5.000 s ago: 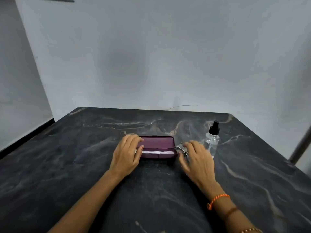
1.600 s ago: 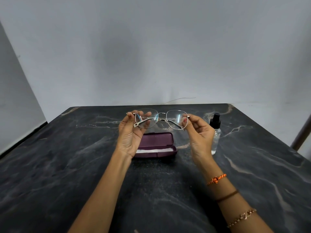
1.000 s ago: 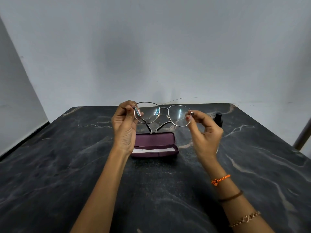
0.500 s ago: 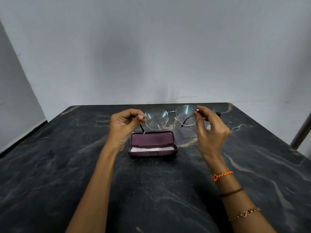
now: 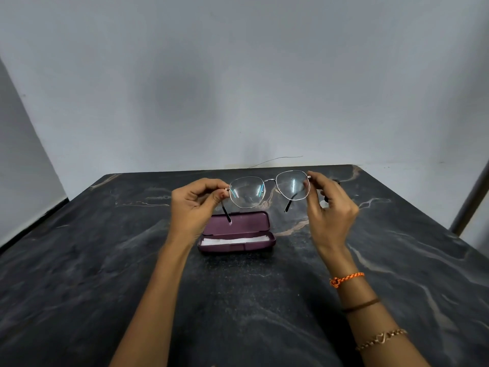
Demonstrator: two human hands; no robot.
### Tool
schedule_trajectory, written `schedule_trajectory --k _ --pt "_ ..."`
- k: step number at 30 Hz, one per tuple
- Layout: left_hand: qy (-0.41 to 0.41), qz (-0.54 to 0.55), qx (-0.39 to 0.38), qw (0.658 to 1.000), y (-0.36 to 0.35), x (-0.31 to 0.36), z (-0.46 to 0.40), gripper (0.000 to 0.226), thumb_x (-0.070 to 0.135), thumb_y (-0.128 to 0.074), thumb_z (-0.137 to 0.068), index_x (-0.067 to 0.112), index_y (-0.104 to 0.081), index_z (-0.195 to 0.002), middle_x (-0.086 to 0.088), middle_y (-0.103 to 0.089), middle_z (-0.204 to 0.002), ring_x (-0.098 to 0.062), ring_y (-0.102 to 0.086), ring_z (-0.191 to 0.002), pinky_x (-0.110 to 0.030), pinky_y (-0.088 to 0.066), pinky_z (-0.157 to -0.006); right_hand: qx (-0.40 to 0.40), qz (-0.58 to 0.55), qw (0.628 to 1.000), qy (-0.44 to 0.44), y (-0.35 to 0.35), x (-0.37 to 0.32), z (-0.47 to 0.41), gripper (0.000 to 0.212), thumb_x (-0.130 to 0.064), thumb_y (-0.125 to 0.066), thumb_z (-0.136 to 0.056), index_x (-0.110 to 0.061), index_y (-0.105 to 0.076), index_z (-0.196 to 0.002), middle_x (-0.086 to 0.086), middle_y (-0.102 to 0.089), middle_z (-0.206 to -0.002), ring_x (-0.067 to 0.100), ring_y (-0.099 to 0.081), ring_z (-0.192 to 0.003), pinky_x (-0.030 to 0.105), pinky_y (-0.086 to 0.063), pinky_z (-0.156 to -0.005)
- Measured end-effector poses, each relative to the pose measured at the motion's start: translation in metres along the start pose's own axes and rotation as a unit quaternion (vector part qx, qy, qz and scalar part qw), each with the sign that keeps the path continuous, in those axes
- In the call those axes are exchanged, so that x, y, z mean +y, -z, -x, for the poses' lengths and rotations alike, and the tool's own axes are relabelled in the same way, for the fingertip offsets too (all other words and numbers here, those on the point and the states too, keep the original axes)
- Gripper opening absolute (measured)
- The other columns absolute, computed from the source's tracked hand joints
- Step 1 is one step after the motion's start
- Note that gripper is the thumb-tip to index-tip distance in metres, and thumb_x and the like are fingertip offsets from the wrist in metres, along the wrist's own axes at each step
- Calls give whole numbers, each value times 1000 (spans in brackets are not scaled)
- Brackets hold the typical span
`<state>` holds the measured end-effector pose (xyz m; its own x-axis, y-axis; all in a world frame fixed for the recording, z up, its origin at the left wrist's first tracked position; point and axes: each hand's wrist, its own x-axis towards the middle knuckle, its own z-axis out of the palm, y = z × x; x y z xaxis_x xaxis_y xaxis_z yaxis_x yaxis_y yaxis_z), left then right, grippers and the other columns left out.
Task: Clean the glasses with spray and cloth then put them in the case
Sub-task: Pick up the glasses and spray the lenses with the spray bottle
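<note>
Metal-rimmed glasses [image 5: 268, 188] are hanging in the air above the open purple case [image 5: 236, 233], and we are pinching them at both outer hinges: left hand [image 5: 194, 206] on one end, right hand [image 5: 329, 207] on the other. So the frame is spanning between the two grips, lenses facing us, temples unfolded and dangling. We are judging the risks: fingertips smearing the lenses, the thin frame twisting, or a slip dropping it onto the hard desk [image 5: 79, 260].
</note>
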<state>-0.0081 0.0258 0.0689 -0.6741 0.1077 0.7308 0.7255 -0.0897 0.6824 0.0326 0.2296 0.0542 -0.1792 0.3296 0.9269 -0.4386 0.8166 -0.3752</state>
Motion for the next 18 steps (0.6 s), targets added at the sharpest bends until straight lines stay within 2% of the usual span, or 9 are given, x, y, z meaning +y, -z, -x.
schedule_trajectory --k 3,7,9,11,15,18 --pt "-87 -87 19 992 -3 0 1 28 -8 -66 -74 13 -65 -93 12 -68 -75 2 -65 -73 -11 -53 -69 7 2 1000 -2 1 0 0 16 4 -66 -77 6 -68 -93 18 -72 -82 27 -68 -71 38 -58 -64" --pt "-187 -159 50 968 -5 -1 1 13 0 -67 -76 -5 -67 -88 -8 -66 -80 -8 -65 -70 -16 -56 -66 10 13 1000 11 1 1 -1 16 4 -67 -77 6 -68 -92 18 -72 -81 26 -68 -70 35 -57 -63" --pt "-210 -194 45 957 -4 -1 2 13 4 -67 -76 -8 -69 -82 -9 -66 -78 -13 -65 -69 -16 -56 -65 17 18 1000 11 1 1 -2 14 3 -67 -76 6 -69 -90 18 -72 -80 26 -68 -68 33 -56 -60" --pt "-229 -230 30 945 -5 -1 2 8 -2 -71 -72 -8 -70 -77 -12 -69 -74 -13 -64 -70 -14 -54 -66 28 19 999 12 2 2 -4 12 1 -68 -77 5 -69 -88 17 -73 -78 25 -68 -67 32 -54 -58" --pt "-266 -274 20 924 -9 1 4 7 -11 -72 -69 -9 -70 -75 -17 -70 -70 -14 -62 -73 -10 -51 -70 45 55 997 9 5 7 -5 13 -8 -68 -78 1 -71 -86 14 -73 -77 27 -65 -68 26 -47 -66" --pt "-267 -275 42 923 -11 0 6 12 -17 -70 -66 -11 -70 -76 -17 -70 -70 -14 -62 -74 -7 -50 -73 37 72 997 10 4 9 -3 16 -13 -68 -78 -1 -71 -89 12 -73 -82 29 -64 -74 30 -48 -68"
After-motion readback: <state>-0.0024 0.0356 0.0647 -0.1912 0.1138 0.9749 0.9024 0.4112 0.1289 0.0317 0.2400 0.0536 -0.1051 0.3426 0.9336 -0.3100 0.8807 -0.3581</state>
